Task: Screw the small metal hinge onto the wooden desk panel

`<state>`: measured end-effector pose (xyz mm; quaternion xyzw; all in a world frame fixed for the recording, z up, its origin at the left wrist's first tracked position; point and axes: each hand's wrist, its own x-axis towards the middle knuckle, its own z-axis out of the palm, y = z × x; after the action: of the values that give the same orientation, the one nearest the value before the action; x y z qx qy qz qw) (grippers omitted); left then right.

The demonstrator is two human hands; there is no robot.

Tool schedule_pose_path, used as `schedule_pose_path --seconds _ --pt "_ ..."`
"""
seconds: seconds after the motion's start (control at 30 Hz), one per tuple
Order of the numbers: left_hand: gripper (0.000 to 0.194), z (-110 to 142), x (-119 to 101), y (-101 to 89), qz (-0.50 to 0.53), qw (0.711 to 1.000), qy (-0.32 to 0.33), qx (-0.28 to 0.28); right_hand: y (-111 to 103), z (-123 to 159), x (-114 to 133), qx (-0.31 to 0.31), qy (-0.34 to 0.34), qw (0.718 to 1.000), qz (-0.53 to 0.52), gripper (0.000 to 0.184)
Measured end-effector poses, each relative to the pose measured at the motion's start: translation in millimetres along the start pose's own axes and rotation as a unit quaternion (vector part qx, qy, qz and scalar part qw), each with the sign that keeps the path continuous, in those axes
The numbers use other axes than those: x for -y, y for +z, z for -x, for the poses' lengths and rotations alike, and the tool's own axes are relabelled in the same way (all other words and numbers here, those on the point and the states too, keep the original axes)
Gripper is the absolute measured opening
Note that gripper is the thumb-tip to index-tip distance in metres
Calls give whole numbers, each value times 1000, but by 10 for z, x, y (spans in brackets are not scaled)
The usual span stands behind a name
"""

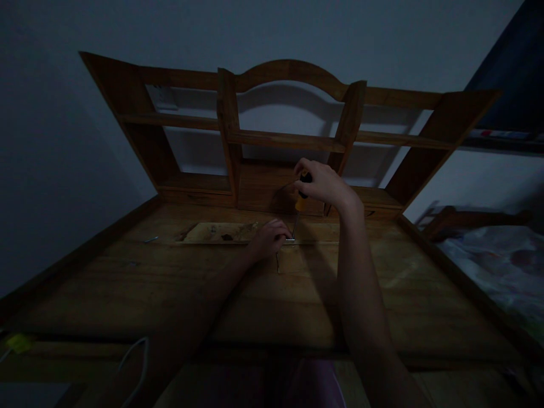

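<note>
My right hand (323,184) is closed around the black and orange handle of a screwdriver (300,205), held upright with its tip down on a small metal bracket (290,240). That bracket lies on the wooden desk top (255,294), at the edge of a pale recessed strip (221,232). My left hand (268,239) rests curled on the desk right beside the bracket, its fingers pinched at the screwdriver's tip; what they hold is too small to make out.
A wooden hutch with shelves (289,139) stands at the back of the desk against the wall. A loose screw (150,239) lies at the left. A white cable (135,354) and a yellow object (17,342) lie near the front edge. A bed (501,266) is at the right.
</note>
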<state>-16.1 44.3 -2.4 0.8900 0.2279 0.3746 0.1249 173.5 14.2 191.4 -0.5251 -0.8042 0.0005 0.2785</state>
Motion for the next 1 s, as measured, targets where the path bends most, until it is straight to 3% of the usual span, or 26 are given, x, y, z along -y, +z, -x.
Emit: schedule_pose_path --seconds 0.1,0.4,1.0 --pt "28 1 4 5 2 1000 -1 0 7 -4 4 2 5 1000 2 29" --pt "28 13 19 0 -2 1000 -8 4 18 -5 -40 -25 2 1000 17 20" --pt "28 24 56 17 -16 1000 4 3 22 -11 -7 -8 -2 1000 14 16"
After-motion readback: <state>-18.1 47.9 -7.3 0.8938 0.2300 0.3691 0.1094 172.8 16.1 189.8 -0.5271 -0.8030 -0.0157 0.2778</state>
